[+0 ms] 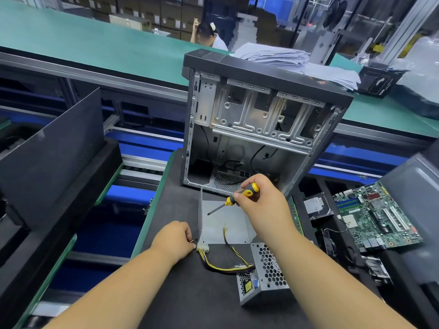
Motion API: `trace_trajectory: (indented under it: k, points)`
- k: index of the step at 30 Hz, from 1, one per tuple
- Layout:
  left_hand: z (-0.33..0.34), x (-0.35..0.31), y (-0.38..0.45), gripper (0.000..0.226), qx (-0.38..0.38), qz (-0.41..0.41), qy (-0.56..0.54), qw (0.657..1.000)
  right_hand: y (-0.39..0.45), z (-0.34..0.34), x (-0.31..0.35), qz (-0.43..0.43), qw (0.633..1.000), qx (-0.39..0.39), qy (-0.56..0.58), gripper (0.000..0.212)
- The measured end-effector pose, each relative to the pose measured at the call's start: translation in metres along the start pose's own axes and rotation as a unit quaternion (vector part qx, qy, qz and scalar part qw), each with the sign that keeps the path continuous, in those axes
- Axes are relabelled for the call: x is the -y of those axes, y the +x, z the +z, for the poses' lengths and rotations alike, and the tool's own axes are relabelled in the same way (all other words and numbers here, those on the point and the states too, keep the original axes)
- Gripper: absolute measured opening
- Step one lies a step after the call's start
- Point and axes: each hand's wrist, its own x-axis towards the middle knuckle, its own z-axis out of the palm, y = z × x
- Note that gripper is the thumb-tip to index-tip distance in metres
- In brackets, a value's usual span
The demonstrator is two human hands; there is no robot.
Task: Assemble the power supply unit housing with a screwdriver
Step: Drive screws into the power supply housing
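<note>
The grey power supply housing (263, 279) with a honeycomb vent lies on the black mat, its flat cover sheet (228, 224) spread behind it. Yellow and black cables (223, 265) run from it to a white connector (203, 247). My right hand (259, 203) grips a yellow and black screwdriver (237, 197), whose tip hangs over the cover sheet. My left hand (177, 238) pinches something small, perhaps a screw, at the sheet's left edge beside the white connector.
An open computer case (261, 110) stands upright behind the work. A green motherboard (377, 214) and a hard drive (317, 206) lie to the right. A dark case panel (47, 150) leans at the left. A person sits beyond the green bench (83, 41).
</note>
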Motion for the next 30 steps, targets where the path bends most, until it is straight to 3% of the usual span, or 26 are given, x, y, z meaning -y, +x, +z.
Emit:
trace_trajectory:
  k: [5,16,22,30]
  points:
    - [-0.005,-0.002,0.007,0.009,0.027,-0.011,0.015,0.999,0.000,-0.002,0.002,-0.002,1.000,-0.003,-0.006,0.018]
    - [-0.006,-0.009,0.017,0.007,0.051,0.007,0.107,0.993,-0.003,-0.009,0.003,0.009,1.000,-0.007,-0.013,0.017]
    - [0.002,-0.015,0.015,0.024,0.043,0.035,0.195,0.979,-0.003,-0.011,0.003,0.012,1.000,-0.011,-0.002,0.017]
    - [0.003,-0.010,0.011,0.024,0.039,0.051,0.212,0.975,-0.004,-0.015,0.007,0.008,1.000,-0.019,-0.009,0.017]
